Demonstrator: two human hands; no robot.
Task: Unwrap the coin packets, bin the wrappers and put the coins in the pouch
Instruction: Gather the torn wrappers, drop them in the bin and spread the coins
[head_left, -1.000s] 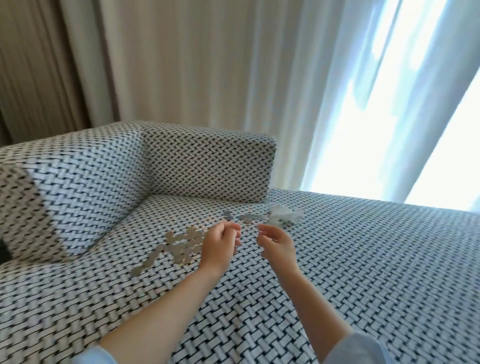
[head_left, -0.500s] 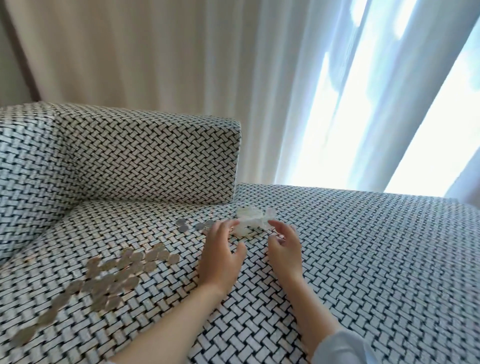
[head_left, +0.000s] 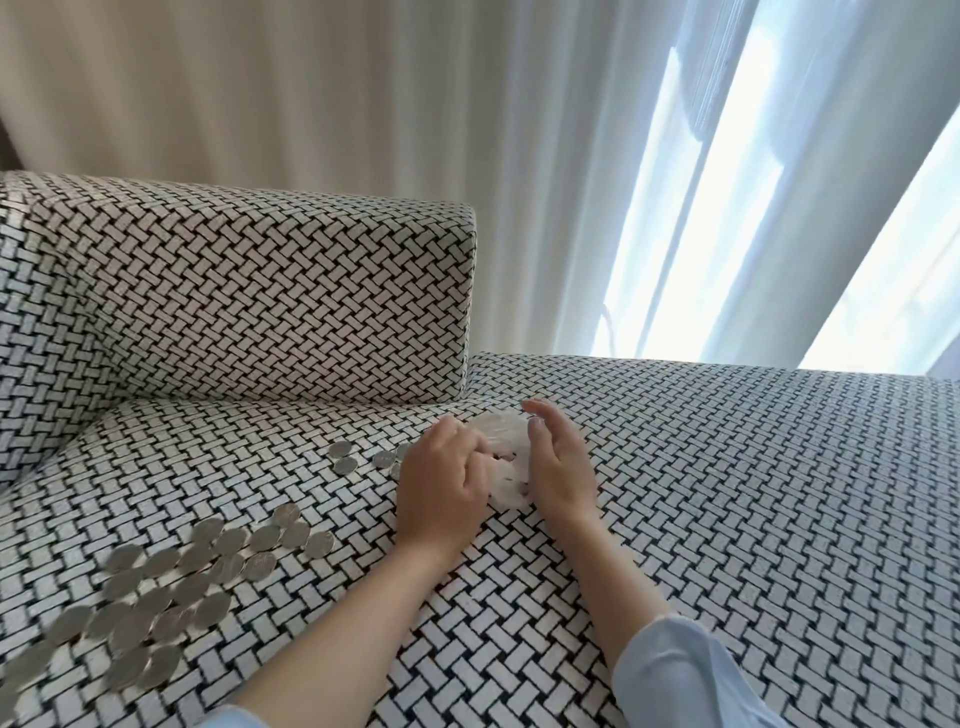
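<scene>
A crumpled heap of clear plastic wrappers (head_left: 505, 441) lies on the woven black-and-white sofa seat (head_left: 727, 493), between my two hands. My left hand (head_left: 444, 486) is on the heap's left side, its fingers bent down into the plastic. Against the right side, my right hand (head_left: 561, 467) stands on its edge with fairly straight fingers cupping the heap. Several loose silver coins (head_left: 171, 597) are spread flat at the lower left. A few more coins (head_left: 345, 457) lie just left of my left hand. No pouch or bin is in view.
The sofa's padded armrest (head_left: 249, 301) rises behind the coins and to the left. Pale curtains (head_left: 571, 182) hang behind the sofa, with a bright window at the right. The seat runs on to the right of my hands.
Both hands have moved forward and come together around the wrapper heap. The view has swung right and closer, so the coins now sit at the lower left.
</scene>
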